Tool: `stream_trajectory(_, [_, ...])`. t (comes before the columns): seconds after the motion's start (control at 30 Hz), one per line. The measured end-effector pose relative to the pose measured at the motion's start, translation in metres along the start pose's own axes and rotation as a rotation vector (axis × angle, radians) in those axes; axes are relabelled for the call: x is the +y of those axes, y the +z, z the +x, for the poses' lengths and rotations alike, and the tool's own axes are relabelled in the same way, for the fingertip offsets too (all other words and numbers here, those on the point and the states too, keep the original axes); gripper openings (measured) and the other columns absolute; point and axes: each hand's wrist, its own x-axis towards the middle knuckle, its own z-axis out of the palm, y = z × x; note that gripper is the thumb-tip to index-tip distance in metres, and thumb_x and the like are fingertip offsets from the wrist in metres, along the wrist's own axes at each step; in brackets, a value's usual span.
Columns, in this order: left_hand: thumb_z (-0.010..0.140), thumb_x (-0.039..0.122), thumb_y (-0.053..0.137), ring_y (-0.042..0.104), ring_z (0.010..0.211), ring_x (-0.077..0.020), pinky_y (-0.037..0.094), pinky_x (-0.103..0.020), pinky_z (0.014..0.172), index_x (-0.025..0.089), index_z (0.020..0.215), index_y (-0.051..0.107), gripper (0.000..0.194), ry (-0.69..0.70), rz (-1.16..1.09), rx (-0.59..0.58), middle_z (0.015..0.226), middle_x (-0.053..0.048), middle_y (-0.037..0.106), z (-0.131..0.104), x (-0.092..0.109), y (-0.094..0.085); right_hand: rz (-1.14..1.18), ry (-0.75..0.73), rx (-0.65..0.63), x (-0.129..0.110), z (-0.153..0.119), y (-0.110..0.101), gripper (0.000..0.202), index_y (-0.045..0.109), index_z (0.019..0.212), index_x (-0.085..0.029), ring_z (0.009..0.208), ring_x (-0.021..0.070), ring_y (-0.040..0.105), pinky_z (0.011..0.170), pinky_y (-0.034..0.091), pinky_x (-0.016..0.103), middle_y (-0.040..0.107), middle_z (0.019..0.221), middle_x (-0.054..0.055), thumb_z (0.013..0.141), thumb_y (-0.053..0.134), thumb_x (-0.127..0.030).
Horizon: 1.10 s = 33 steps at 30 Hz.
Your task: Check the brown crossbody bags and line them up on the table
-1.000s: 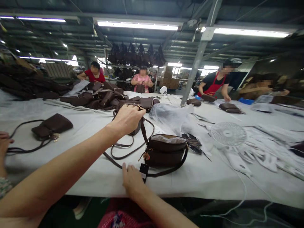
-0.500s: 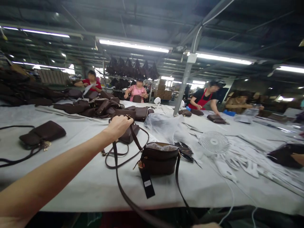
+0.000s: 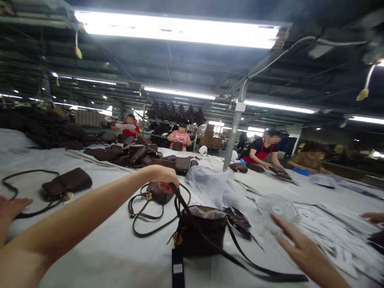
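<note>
A dark brown crossbody bag [image 3: 207,236] stands upright on the table in front of me, its top unzipped and pale wrapping inside. A black hang tag [image 3: 178,267] and a round gold charm [image 3: 177,239] dangle from its left side. My left hand [image 3: 166,177] is closed around the bag's strap [image 3: 184,202], above and left of it. My right hand [image 3: 303,248] is open with fingers stretched out, right of the bag. The far loop of the strap lies near its wrist side. Behind my left hand lies another brown bag [image 3: 160,193].
A small white fan [image 3: 279,210], clear plastic bags [image 3: 210,188] and black tags [image 3: 238,222] lie about. Further left is a brown bag [image 3: 70,182], with another person's hand [image 3: 12,208] beside it. A bag pile [image 3: 135,154], a metal post [image 3: 232,138] and several co-workers stand beyond.
My right hand has come up from the bottom edge and opened, right of the bag. The strap now stretches across the bag's front. Another person's hand has appeared at the left.
</note>
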Motion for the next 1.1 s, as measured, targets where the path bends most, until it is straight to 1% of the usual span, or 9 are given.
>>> stream_trajectory(0.17, [0.061,0.023,0.065,0.047,0.036,-0.0184,0.036,-0.028,0.037,0.017,0.04,0.056,0.023,-0.021,-0.123,-0.125,0.04,-0.007,0.054,0.033,0.029,0.012,0.527,-0.078,-0.393,-0.151,-0.005,0.101,0.109,0.012,0.154,-0.022,0.121,0.0284,0.057,0.104,0.043,0.045,0.05,0.142,0.016,0.068,0.075,-0.045])
stream_trajectory(0.27, [0.061,0.023,0.068,0.047,0.037,-0.019,0.037,-0.03,0.039,0.017,0.047,0.059,0.018,0.012,-0.21,-0.142,0.041,-0.004,0.053,0.048,0.038,0.012,0.518,-0.163,-0.323,-0.203,0.023,0.132,0.102,0.026,0.148,-0.022,0.105,0.026,0.063,0.092,0.049,0.042,0.059,0.13,0.012,0.061,0.079,-0.029])
stream_trajectory(0.37, [0.068,0.032,0.067,0.053,0.048,-0.0192,0.042,-0.03,0.048,0.016,0.057,0.063,0.02,0.099,-0.336,-0.132,0.052,-0.005,0.058,0.053,0.024,0.007,0.588,-0.104,-0.315,-0.212,0.059,0.146,0.054,0.053,0.116,-0.02,0.074,0.0201,0.066,0.066,0.054,0.034,0.068,0.088,0.002,0.065,0.071,-0.024])
stream_trajectory(0.47, [0.076,0.041,0.064,0.06,0.07,-0.0198,0.046,-0.029,0.064,0.015,0.081,0.066,0.026,0.324,-0.696,0.09,0.078,-0.007,0.065,0.054,-0.009,0.023,0.772,-0.002,-0.444,-0.199,0.084,0.15,0.03,0.054,0.094,-0.021,0.054,0.015,0.06,0.048,0.048,0.027,0.061,0.07,-0.003,0.069,0.067,-0.029])
stream_trajectory(0.53, [0.076,0.038,0.068,0.06,0.088,-0.02,0.045,-0.03,0.077,0.019,0.107,0.061,0.037,0.49,-0.953,0.332,0.096,-0.007,0.065,0.057,-0.03,0.057,0.885,0.009,-0.507,-0.192,0.092,0.15,0.027,0.055,0.089,-0.022,0.055,0.0142,0.061,0.047,0.046,0.025,0.062,0.069,-0.002,0.068,0.069,-0.034])
stream_trajectory(0.63, [0.062,0.02,0.077,0.058,0.088,-0.02,0.043,-0.03,0.077,0.02,0.126,0.048,0.07,0.507,-0.984,0.249,0.094,-0.004,0.065,0.065,-0.044,0.13,0.983,-0.015,-0.556,-0.187,0.096,0.149,0.029,0.057,0.082,-0.021,0.058,0.0128,0.06,0.049,0.045,0.023,0.065,0.072,0.0,0.066,0.073,-0.039])
stream_trajectory(0.77, [0.073,0.021,0.062,0.054,0.077,-0.0169,0.04,-0.028,0.074,0.017,0.113,0.054,0.042,0.42,-0.837,0.448,0.079,0.001,0.058,0.074,-0.044,0.19,0.96,0.008,-0.561,-0.181,0.105,0.138,0.035,0.058,0.082,-0.019,0.049,0.0073,0.049,0.042,0.033,0.019,0.063,0.068,-0.001,0.061,0.077,-0.04])
stream_trajectory(1.0, [0.072,0.022,0.055,0.056,0.086,-0.021,0.04,-0.029,0.078,0.018,0.084,0.061,0.013,0.385,-0.356,0.394,0.083,-0.002,0.062,0.075,-0.081,0.116,0.343,0.028,-0.784,-0.16,0.125,0.086,0.025,0.063,0.083,-0.016,0.045,0.0069,0.046,0.039,0.027,0.018,0.06,0.058,-0.003,0.063,0.074,-0.028])
stream_trajectory(1.1, [0.065,0.021,0.065,0.057,0.093,-0.0238,0.041,-0.031,0.082,0.019,0.093,0.062,0.028,0.384,-0.21,0.4,0.095,-0.003,0.065,0.071,-0.067,0.094,0.326,-0.013,-0.811,-0.166,0.125,0.081,0.021,0.063,0.08,-0.015,0.043,0.0059,0.044,0.039,0.03,0.019,0.061,0.059,-0.003,0.065,0.072,-0.027])
